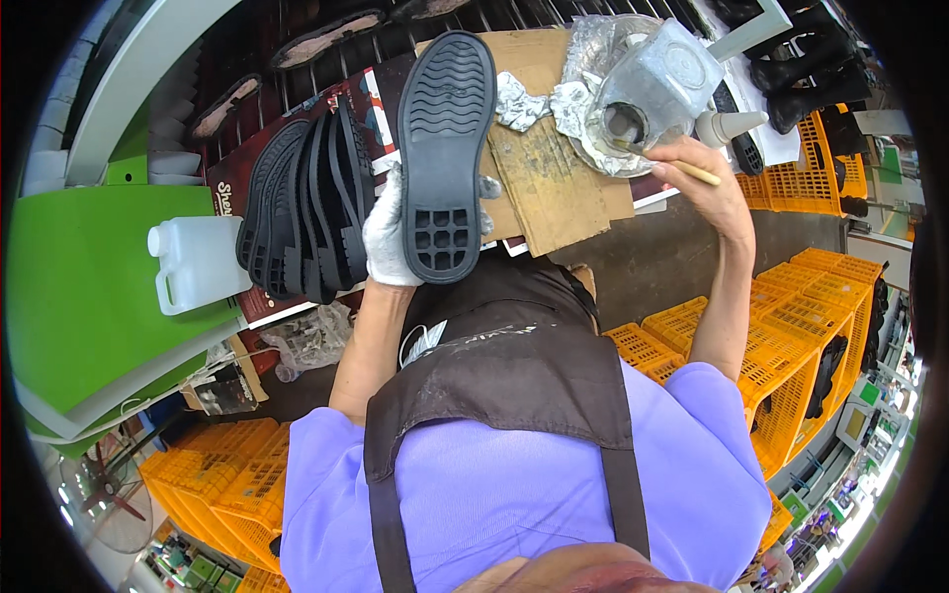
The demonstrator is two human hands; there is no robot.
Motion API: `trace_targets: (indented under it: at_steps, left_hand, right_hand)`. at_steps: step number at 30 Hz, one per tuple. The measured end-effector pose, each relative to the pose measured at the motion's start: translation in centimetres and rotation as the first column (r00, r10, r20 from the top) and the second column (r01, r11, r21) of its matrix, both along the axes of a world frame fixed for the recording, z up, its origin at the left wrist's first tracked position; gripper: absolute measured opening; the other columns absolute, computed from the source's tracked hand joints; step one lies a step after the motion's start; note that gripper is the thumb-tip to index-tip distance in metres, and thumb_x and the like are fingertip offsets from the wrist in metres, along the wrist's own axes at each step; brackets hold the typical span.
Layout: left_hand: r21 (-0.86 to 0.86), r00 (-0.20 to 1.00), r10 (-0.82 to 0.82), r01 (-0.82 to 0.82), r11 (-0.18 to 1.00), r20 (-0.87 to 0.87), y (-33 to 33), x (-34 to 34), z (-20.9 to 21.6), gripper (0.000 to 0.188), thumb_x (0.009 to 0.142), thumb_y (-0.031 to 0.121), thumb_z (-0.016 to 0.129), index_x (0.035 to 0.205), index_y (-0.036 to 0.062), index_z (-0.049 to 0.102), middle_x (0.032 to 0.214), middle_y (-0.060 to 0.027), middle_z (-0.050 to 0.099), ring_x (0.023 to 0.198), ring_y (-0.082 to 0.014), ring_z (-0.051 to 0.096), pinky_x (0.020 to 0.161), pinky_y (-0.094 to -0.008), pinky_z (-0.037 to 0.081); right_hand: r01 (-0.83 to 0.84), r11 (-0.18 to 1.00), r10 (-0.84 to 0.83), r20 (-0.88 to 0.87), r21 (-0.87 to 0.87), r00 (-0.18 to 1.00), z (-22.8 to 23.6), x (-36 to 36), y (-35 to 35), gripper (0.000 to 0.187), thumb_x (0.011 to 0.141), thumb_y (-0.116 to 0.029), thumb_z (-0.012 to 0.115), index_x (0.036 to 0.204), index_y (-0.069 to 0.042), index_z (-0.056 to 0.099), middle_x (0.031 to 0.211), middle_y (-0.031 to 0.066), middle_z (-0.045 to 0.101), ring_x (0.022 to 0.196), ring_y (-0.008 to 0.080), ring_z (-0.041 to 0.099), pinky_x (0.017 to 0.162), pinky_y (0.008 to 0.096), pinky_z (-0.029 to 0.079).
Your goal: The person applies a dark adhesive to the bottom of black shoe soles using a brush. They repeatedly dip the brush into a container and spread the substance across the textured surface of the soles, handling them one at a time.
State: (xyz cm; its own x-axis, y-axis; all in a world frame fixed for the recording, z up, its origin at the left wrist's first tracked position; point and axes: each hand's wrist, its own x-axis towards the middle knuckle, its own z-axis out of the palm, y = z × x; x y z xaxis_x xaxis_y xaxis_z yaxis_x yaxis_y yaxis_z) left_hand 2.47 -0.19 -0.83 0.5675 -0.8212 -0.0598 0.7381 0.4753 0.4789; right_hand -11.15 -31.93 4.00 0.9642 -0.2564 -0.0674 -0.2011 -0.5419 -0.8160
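A black shoe sole (447, 158) stands upright in my left hand (388, 232), which wears a white glove with bare fingertips. Its wavy tread and a grid of square hollows face me. My bare right hand (704, 178) grips a thin brush (692, 170) with a pale wooden handle. The brush's head end is at the cut opening of a translucent plastic jug (667, 74) lying tilted on a crumpled plastic-lined tray (605, 153). Beside my left hand, several black soles (311, 198) stand stacked on edge.
A white plastic jug (203, 265) stands on the green surface (84, 287) at left. Stained cardboard (549, 193) lies between my hands. A white nozzle bottle (730, 127) is by my right hand. Yellow crates (791, 306) stand at right, and shoes rest on the far rack (326, 40).
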Motion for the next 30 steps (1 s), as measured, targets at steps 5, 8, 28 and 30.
trace_targets:
  at_steps: [5,8,28,30]
  left_hand:
    - [0.083,1.000,0.010,-0.007,0.997,-0.029,-0.4,-0.3,0.0,0.062,0.094,0.047,0.027,0.128,-0.0040,0.038,0.106,-0.0292,0.054,0.081,-0.0340,0.062,0.070,-0.0394,0.054]
    - [0.062,0.999,-0.018,0.021,0.998,-0.049,-0.4,-0.3,-0.8,0.061,0.094,0.047,0.028,0.130,-0.0016,0.036,0.108,-0.0264,0.055,0.090,-0.0310,0.062,0.074,-0.0403,0.054]
    - [-0.048,0.977,-0.192,0.189,0.981,-0.092,0.0,-2.4,0.3,0.053,0.095,0.037,0.029,0.133,0.0002,0.034,0.118,-0.0230,0.052,0.097,-0.0337,0.060,0.075,-0.0431,0.054]
    - [-0.015,0.975,-0.194,0.193,0.981,-0.112,0.2,-2.2,-0.1,0.053,0.095,0.038,0.029,0.133,0.0009,0.034,0.119,-0.0214,0.052,0.097,-0.0320,0.060,0.075,-0.0427,0.054]
  right_hand:
    - [0.336,0.818,-0.370,-0.019,0.467,0.929,-1.4,-0.7,-0.7,0.020,0.084,-0.018,0.064,0.094,0.000,0.066,0.069,0.0021,0.059,0.060,0.0068,0.051,0.054,0.0200,0.045]
    - [0.337,0.580,-0.520,0.018,0.742,0.854,-4.6,-1.6,-1.4,0.021,0.088,-0.018,0.059,0.094,0.002,0.062,0.067,0.0033,0.059,0.057,0.0076,0.053,0.051,0.0200,0.045]
    - [-0.003,0.634,-0.384,0.318,0.773,0.867,-2.7,4.7,11.4,0.021,0.088,-0.014,0.058,0.099,0.003,0.062,0.076,0.0094,0.065,0.059,0.0054,0.051,0.056,0.0171,0.041]
    - [-0.005,0.654,-0.326,0.287,0.757,0.901,-2.7,4.4,11.9,0.021,0.087,-0.015,0.058,0.098,0.003,0.062,0.074,0.0089,0.065,0.059,0.0049,0.052,0.055,0.0168,0.041]
